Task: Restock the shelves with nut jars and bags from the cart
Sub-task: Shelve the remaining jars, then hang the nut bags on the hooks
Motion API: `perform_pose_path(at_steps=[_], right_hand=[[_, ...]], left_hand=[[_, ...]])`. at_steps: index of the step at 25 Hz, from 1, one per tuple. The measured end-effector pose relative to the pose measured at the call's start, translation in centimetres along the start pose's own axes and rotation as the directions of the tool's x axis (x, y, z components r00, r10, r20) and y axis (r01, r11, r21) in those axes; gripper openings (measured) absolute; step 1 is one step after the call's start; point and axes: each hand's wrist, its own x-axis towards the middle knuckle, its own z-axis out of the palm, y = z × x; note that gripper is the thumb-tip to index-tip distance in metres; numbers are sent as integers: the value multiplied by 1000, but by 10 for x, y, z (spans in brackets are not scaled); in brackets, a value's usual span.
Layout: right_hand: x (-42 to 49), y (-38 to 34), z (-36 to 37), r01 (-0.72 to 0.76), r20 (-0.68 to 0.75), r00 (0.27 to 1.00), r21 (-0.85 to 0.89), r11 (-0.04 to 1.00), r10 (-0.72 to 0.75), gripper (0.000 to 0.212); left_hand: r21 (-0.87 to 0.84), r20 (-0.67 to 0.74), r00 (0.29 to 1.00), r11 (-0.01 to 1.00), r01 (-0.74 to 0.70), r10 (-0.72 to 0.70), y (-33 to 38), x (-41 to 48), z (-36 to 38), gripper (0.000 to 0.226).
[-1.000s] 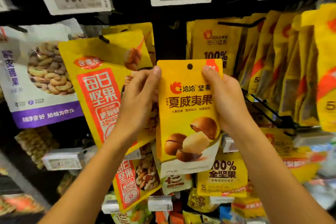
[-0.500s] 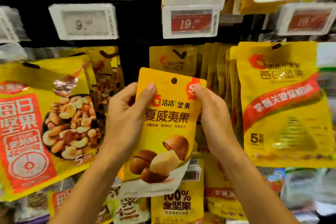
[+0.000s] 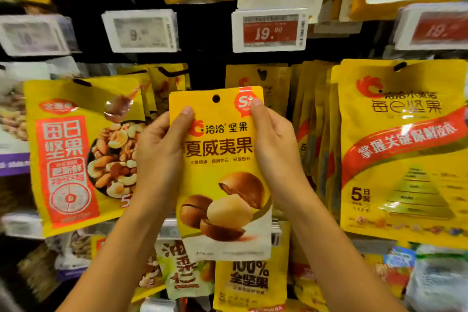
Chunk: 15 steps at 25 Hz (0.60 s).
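Yellow macadamia nut bag (image 3: 222,175) upright, grasped by my left hand (image 3: 158,157) and right hand (image 3: 274,152) before hanging bags (image 3: 402,149)

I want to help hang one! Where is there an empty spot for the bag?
One dark gap shows just above the held bag, between the mixed-nut bags and the packed yellow row. Everywhere else bags hang crowded.

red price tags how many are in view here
2. One red price tag is up above the held bag, one at the top right edge. Lower tags are blurred or covered, so more may be hidden.
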Motion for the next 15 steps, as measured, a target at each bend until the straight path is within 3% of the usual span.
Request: perform_pose_path(at_steps=[5,8,15], right_hand=[[31,-1,53,74,25,997,-11,997,-74,42],[53,3,71,34,0,999,-7,999,-34,34],[90,22,87,-39,-97,995,-64,997,33,32]], left_hand=[[8,-100,994,999,-41,42,13,34,-39,31],[14,-96,995,1000,-24,26,15,59,-49,37],[60,-73,997,998,13,-9,4,106,-57,27]])
